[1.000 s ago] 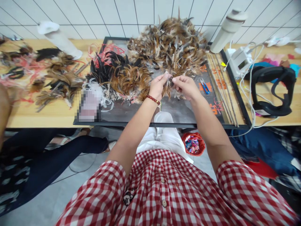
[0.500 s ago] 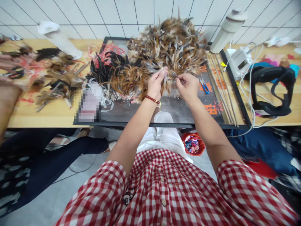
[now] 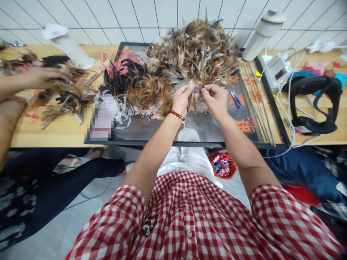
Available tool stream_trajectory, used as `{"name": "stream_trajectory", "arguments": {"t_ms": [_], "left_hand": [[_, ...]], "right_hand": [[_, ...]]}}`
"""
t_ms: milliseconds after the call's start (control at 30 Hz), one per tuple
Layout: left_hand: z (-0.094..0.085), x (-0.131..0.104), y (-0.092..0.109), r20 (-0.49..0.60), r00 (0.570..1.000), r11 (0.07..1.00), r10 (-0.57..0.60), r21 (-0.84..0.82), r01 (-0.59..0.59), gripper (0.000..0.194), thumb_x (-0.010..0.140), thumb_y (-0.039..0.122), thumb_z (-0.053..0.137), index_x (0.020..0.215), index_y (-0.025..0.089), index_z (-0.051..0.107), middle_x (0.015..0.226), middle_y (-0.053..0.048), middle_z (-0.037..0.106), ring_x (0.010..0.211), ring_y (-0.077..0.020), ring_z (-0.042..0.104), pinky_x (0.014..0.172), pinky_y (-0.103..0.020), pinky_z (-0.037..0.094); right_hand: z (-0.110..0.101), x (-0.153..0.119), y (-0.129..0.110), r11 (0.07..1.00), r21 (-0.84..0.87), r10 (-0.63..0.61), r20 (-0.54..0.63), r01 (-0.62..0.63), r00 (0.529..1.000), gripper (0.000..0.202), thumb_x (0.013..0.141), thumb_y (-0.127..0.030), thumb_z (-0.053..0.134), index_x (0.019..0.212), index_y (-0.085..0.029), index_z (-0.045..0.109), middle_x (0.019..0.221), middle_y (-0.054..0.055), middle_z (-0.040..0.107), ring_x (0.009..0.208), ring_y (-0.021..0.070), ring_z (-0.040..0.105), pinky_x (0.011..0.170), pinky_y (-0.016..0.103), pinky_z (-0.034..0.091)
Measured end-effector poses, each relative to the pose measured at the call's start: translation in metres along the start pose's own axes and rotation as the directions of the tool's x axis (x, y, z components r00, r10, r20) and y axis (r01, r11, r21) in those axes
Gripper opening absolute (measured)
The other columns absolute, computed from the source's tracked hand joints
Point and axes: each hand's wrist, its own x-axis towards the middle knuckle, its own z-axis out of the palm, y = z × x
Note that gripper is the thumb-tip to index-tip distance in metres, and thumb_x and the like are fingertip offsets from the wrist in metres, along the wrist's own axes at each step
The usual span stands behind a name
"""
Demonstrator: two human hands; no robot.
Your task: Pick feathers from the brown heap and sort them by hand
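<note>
My left hand (image 3: 182, 96), a beaded bracelet (image 3: 176, 115) at its wrist, pinches a small bunch of brown and white feathers (image 3: 192, 103). Close beside it, my right hand (image 3: 216, 98) is closed in a pinch on a small dark feather (image 3: 201, 86). Both hands are just above the dark tray (image 3: 151, 131). Behind them rises a big heap of brown feathers (image 3: 200, 50). Left of my hands lie bundles of golden-brown feathers (image 3: 149, 92) and black feathers (image 3: 115, 77). Blue thread snips (image 3: 236, 99) rest right of my right hand.
Thin sticks (image 3: 258, 103) lie along the tray's right side. White bottles (image 3: 264, 34) stand at the back. A power strip (image 3: 276, 70), cables and a black headset (image 3: 314, 104) are at right. A co-worker's hand (image 3: 51, 77) is over feathers at left. A red basket (image 3: 223, 166) stands below.
My hands have come slightly closer together, the left lowering a little. At left, a co-worker's arm has reached in over the feathers there.
</note>
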Motion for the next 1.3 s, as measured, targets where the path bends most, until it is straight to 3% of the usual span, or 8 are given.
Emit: {"name": "stream_trajectory", "arguments": {"t_ms": [133,333,467,633,833,1033,1100,1300], "left_hand": [[-0.002,0.002,0.0,-0.027,0.999,0.999,0.036,0.026,-0.035,0.02,0.092,0.034,0.076,0.091,0.015,0.075,0.103,-0.007,0.079,0.123,-0.0247,0.072,0.109,-0.043,0.054],[-0.003,0.003,-0.001,-0.12,0.984,0.986,0.133,0.113,-0.119,0.019,0.092,0.035,0.074,0.084,0.018,0.077,0.094,-0.005,0.079,0.113,-0.0206,0.073,0.108,-0.038,0.053],[0.001,0.001,-0.004,-0.12,0.981,0.972,0.15,0.2,-0.124,0.021,0.083,0.041,0.082,0.082,0.02,0.079,0.095,-0.005,0.081,0.115,-0.0214,0.072,0.106,-0.035,0.052],[0.005,-0.004,-0.009,-0.088,0.986,0.96,0.143,0.255,-0.117,0.021,0.083,0.041,0.081,0.082,0.021,0.08,0.085,0.0,0.079,0.101,-0.0169,0.072,0.095,-0.028,0.054],[0.008,-0.008,-0.009,-0.053,0.988,0.958,0.143,0.257,-0.125,0.015,0.082,0.035,0.083,0.08,0.02,0.08,0.081,0.001,0.078,0.097,-0.0166,0.072,0.092,-0.027,0.054],[0.01,-0.01,-0.006,-0.021,0.994,0.977,0.11,0.185,-0.105,0.016,0.083,0.035,0.082,0.078,0.021,0.077,0.084,0.0,0.079,0.097,-0.016,0.073,0.094,-0.027,0.055],[0.01,-0.008,-0.005,-0.021,0.996,0.986,0.091,0.143,-0.087,0.021,0.085,0.04,0.08,0.078,0.021,0.074,0.081,0.0,0.077,0.093,-0.0147,0.073,0.092,-0.027,0.056],[0.011,-0.01,-0.001,0.002,1.0,0.995,-0.003,0.1,0.003,0.029,0.091,0.049,0.073,0.084,0.021,0.07,0.068,0.001,0.064,0.075,-0.0117,0.068,0.075,-0.026,0.057]], "right_hand": [[-0.003,-0.001,-0.006,0.998,-0.051,0.034,-0.005,-0.035,0.999,0.04,0.092,-0.057,0.063,0.077,-0.021,0.067,0.067,0.001,0.059,0.071,0.016,0.059,0.066,0.029,0.047],[-0.007,-0.007,-0.01,0.874,-0.475,-0.098,0.034,0.102,0.995,0.021,0.093,-0.036,0.057,0.082,-0.022,0.066,0.087,0.007,0.069,0.087,0.021,0.064,0.078,0.033,0.048],[-0.006,-0.009,-0.008,0.832,-0.54,-0.119,0.047,0.126,0.992,0.018,0.094,-0.032,0.054,0.085,-0.022,0.066,0.089,0.007,0.07,0.088,0.0215,0.063,0.076,0.032,0.047],[-0.004,-0.01,-0.01,0.815,-0.562,-0.132,0.057,0.142,0.99,0.018,0.093,-0.032,0.054,0.085,-0.022,0.066,0.087,0.007,0.069,0.084,0.0208,0.063,0.073,0.032,0.045],[-0.004,-0.01,-0.012,0.82,-0.545,-0.167,0.067,0.176,0.984,0.019,0.094,-0.032,0.054,0.086,-0.022,0.068,0.084,0.006,0.069,0.083,0.021,0.064,0.071,0.032,0.045],[-0.007,-0.013,-0.018,0.841,-0.498,-0.145,0.171,0.213,0.975,0.025,0.098,-0.037,0.053,0.091,-0.022,0.072,0.091,0.008,0.073,0.085,0.0219,0.065,0.078,0.035,0.048],[-0.008,-0.013,-0.02,0.883,-0.422,-0.143,0.175,0.205,0.974,0.027,0.097,-0.042,0.056,0.092,-0.022,0.074,0.09,0.008,0.073,0.086,0.0217,0.066,0.082,0.036,0.049],[-0.009,0.0,-0.011,0.998,-0.038,-0.04,0.008,0.04,0.999,0.042,0.097,-0.062,0.057,0.105,-0.025,0.075,0.098,0.007,0.07,0.089,0.0202,0.065,0.086,0.038,0.054]]}}
